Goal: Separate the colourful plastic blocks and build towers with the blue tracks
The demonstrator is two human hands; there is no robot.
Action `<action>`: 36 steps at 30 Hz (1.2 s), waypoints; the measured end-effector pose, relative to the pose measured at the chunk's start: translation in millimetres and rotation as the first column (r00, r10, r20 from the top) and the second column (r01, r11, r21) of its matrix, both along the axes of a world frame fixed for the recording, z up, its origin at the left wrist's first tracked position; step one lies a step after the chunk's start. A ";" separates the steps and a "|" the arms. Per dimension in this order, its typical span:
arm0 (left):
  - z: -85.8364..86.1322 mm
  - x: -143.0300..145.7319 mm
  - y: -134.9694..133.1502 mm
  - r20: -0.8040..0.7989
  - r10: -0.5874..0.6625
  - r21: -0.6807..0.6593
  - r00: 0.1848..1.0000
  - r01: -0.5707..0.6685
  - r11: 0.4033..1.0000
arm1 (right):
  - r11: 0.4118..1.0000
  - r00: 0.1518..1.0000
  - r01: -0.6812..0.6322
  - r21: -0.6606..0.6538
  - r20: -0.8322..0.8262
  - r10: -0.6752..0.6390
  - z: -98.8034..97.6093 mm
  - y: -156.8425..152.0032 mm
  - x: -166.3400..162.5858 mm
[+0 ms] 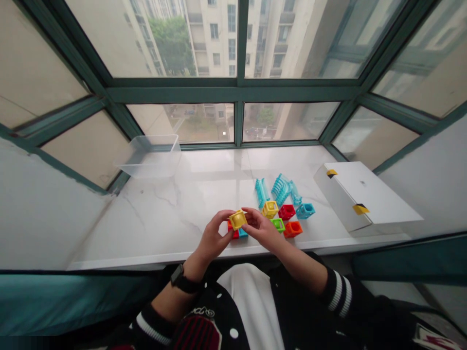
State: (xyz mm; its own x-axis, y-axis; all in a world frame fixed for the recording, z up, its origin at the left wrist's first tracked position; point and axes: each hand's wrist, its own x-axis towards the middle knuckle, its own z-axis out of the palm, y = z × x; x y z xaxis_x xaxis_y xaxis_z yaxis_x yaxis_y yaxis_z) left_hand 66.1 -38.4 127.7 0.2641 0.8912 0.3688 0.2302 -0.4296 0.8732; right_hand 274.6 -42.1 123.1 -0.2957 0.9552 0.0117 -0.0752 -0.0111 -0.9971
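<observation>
Between my two hands I hold a yellow toy block (238, 220), cube-shaped with a rounded hollow facing up. My left hand (215, 236) pinches its left side, and the fingers of my right hand (263, 228) close on its right side. Under and behind the held block, a red block (235, 235) and a blue block (243, 234) show in part. Close to my right hand stand a second yellow block (270, 209), a green block (278, 224), a red cube (286, 212), an orange block (293, 229) and a blue cube (305, 210).
Clear blue ribbed track pieces (280, 189) lie behind the blocks. A transparent plastic bin (151, 156) stands at the back left of the white marbled sill (153, 218). At the right is a white box (368, 194) with black-and-yellow tabs. Green-framed windows (239, 92) border the back.
</observation>
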 end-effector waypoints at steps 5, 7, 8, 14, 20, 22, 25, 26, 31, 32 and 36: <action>5.7 17.8 4.1 -0.007 -0.095 0.078 0.995 0.095 0.992 | 0.994 0.993 0.100 0.034 0.065 -0.102 2.6 -1.1 15.8; 7.7 25.3 4.1 0.025 -0.116 0.067 0.993 0.114 0.991 | 0.992 0.991 0.115 0.046 0.066 -0.118 0.9 -1.2 20.8; 8.3 28.5 4.2 0.045 -0.120 0.063 0.992 0.117 0.991 | 0.992 0.991 0.113 0.049 0.066 -0.116 0.4 -1.1 23.4; 12.6 39.2 7.5 0.003 -0.152 0.131 0.988 0.151 0.980 | 1.000 0.996 0.015 0.024 0.092 -0.017 11.2 1.9 46.7; 24.4 57.2 10.6 -0.117 -0.255 0.241 0.960 0.276 0.930 | 0.996 0.991 -0.085 0.010 0.108 0.084 28.3 2.8 79.4; 22.8 65.7 14.0 -0.050 -0.267 0.224 0.962 0.272 0.936 | 0.997 0.990 -0.080 0.008 0.120 0.078 30.7 3.6 89.5; 8.5 79.4 25.6 0.058 -0.216 0.129 0.975 0.207 0.970 | 1.000 0.983 0.022 0.011 0.180 -0.024 30.3 6.2 106.2; 0.7 84.1 31.1 0.070 -0.185 0.089 0.980 0.179 0.980 | 0.997 0.976 0.073 0.017 0.203 -0.075 29.1 7.3 112.5; -43.1 106.2 58.7 -0.063 -0.091 -0.029 0.994 0.089 0.996 | 0.969 0.933 0.237 0.069 0.261 -0.247 17.6 12.7 142.1; -50.1 109.6 62.7 -0.101 -0.100 -0.041 0.990 0.096 0.995 | 0.966 0.925 0.244 0.080 0.281 -0.257 15.2 13.8 146.4; -68.9 119.2 72.3 -0.189 -0.126 -0.096 0.974 0.109 0.989 | 0.950 0.849 0.264 0.168 0.426 -0.311 9.7 21.0 155.1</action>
